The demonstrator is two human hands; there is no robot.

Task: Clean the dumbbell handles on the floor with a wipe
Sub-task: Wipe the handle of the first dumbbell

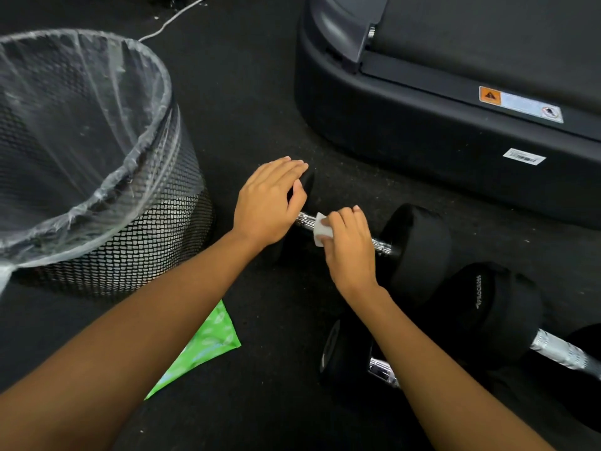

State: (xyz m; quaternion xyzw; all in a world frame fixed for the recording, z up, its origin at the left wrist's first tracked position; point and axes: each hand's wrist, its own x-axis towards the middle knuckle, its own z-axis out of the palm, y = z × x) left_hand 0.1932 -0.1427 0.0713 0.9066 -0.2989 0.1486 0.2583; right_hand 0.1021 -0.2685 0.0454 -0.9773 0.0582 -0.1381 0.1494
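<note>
- On the dark rubber floor [253,102], just in front of a treadmill base [422,131], lies a black dumbbell [419,252] with a chrome handle [382,246].
- Around the middle of that handle the right hand [349,252] is clenched, pressing a folded white wipe [321,229] against the metal; the wipe pokes out at the thumb side.
- Over the dumbbell's far-left head the left hand [266,203] lies spread, fingers flat and loose, steadying it rather than gripping.
- Nearer the person, two more dumbbells sit close by: one [507,317] to the right with a knurled silver bar, another [341,356] partly hidden under the right forearm.
- Beneath the left forearm, a green wipe packet [208,343] rests flat on the floor.
- To the left stands a black mesh bin [136,236] lined with a clear plastic bag.
- A white cable [172,19] trails across the floor behind the bin.
</note>
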